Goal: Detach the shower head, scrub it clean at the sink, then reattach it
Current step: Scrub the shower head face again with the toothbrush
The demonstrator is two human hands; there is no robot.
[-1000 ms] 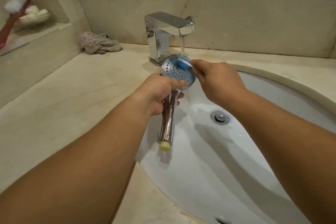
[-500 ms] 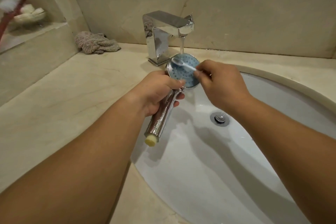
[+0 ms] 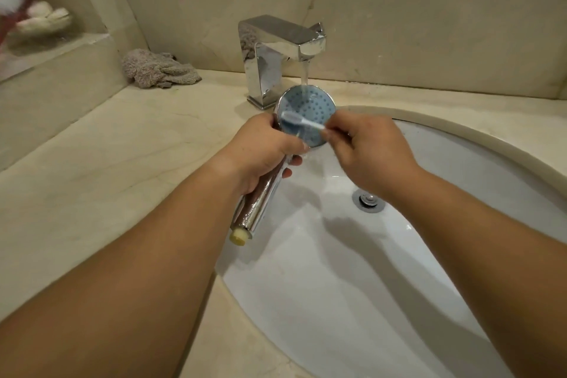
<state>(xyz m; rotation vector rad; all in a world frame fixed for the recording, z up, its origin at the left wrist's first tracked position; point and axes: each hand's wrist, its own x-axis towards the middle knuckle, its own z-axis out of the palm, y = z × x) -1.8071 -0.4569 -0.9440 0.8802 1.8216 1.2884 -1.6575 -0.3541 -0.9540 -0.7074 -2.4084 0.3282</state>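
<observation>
The chrome shower head (image 3: pixel 310 104) with its blue spray face is held over the white sink (image 3: pixel 352 301), under water running from the chrome tap (image 3: pixel 276 43). My left hand (image 3: pixel 264 150) grips its chrome handle, whose yellowish end points down toward me. My right hand (image 3: pixel 371 153) pinches a small toothbrush (image 3: pixel 302 121), and its bristle end lies across the lower part of the spray face.
A crumpled grey cloth (image 3: pixel 156 72) lies on the beige counter (image 3: pixel 107 163) left of the tap. A raised ledge at far left carries a soap dish (image 3: pixel 43 21). The sink drain (image 3: pixel 368 199) shows below my right wrist.
The toothbrush has moved lower and leftward across the spray face. The shower head's handle end has swung left compared with one second ago. Water keeps running.
</observation>
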